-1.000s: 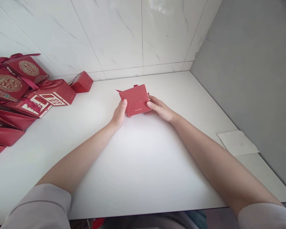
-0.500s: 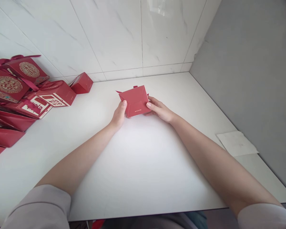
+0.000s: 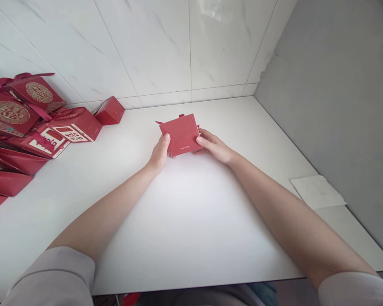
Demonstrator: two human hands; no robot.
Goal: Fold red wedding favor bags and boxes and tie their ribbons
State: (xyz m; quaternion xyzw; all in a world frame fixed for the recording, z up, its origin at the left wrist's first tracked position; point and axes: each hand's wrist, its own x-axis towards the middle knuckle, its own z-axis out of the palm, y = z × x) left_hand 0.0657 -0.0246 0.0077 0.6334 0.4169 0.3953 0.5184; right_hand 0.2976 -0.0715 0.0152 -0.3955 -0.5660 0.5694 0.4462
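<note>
Where arms [image 3: 107,210] converge, left grip [image 3: 159,153], right grip [image 3: 215,147] clasp red box [image 3: 182,134].

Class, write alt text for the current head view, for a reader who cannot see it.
A red box is held between a person's left grip and right grip at a white table. More boxes are piled on the left; a white sheet lies on the right.

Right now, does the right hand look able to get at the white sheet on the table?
Probably yes, once it lets go: the right hand holds the red box with the left hand, but the white sheet lies in view beside the right forearm.
</note>
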